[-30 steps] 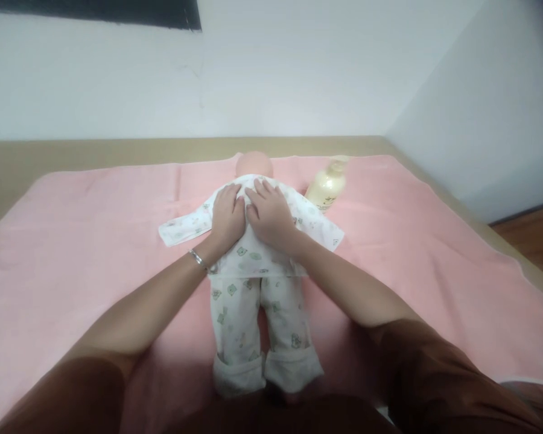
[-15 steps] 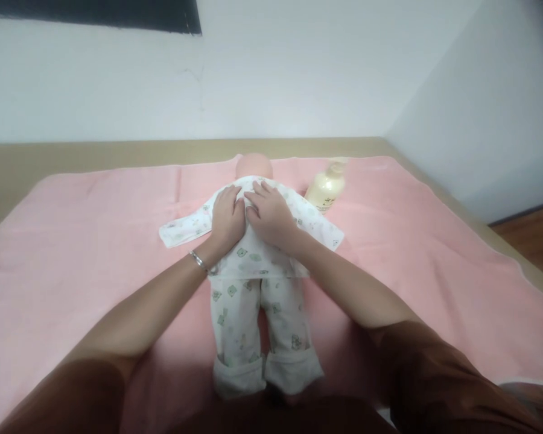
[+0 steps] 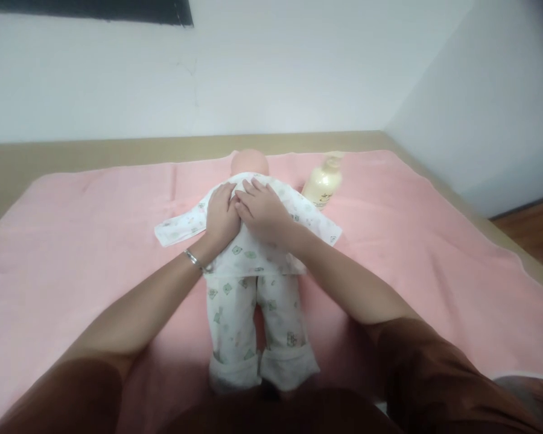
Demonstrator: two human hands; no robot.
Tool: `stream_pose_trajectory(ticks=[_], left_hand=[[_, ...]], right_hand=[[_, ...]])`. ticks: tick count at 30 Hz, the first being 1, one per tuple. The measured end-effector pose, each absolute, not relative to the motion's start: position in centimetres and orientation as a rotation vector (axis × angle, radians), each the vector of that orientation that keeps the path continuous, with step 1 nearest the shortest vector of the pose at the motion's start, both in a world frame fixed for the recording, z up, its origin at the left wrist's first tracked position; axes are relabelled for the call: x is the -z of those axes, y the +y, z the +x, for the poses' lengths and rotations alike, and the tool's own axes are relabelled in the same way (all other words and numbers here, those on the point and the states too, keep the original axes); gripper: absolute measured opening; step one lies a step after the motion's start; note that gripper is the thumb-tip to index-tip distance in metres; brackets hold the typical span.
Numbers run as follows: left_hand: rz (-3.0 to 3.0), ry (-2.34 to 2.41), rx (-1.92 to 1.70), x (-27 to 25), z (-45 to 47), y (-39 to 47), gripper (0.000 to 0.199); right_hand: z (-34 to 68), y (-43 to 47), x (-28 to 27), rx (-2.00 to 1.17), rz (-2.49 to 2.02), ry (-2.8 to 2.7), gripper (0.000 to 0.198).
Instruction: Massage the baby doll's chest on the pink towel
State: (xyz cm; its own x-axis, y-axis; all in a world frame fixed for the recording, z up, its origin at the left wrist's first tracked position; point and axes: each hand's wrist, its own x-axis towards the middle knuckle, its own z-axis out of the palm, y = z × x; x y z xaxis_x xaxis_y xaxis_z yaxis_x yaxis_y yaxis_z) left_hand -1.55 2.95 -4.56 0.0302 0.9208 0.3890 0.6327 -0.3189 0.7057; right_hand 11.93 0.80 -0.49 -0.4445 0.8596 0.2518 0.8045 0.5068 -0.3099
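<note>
A baby doll lies face down in a white printed shirt and matching trousers with turned-up cuffs. Its bald head points away from me and its sleeves spread to both sides. My left hand rests flat on the left of the doll's upper back, fingers extended. On the other side, my right hand lies flat across the middle and right of the back, its thumb side touching my left hand. Neither hand grips anything. Beside the doll's right sleeve is a cream lotion bottle.
Under the doll spreads a pink blanket on a pale wooden surface. A white wall rises behind it, with a dark panel at the upper left. Brown wooden flooring shows at the far right.
My right hand has slid slightly left, closing the gap to my left hand, so the thumbs now meet or overlap. The whole view has shifted a little. The doll stays in place.
</note>
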Motion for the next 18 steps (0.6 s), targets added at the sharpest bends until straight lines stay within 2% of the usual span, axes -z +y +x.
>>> stream_pose_trajectory(ticks=[6, 10, 14, 18], left_hand=[[1.968, 1.516, -1.155, 3.9, -1.5, 2.6, 0.036], [1.816, 1.478, -1.161, 2.8, -1.4, 2.0, 0.036], [1.637, 1.431, -1.388, -0.3, 0.1, 0.1, 0.049], [1.571, 1.239, -1.429, -3.9, 3.1, -0.9, 0.043]], right_hand=[[12.2, -1.1, -2.9, -0.323, -1.296, -2.406, 0.036], [12.3, -2.2, -4.2, -0.314, -1.229, -2.415, 0.039], [12.8, -2.2, -4.7, -0.289, -1.256, -2.318, 0.05], [13.7, -1.8, -5.6, -0.268, -1.268, -2.094, 0.052]])
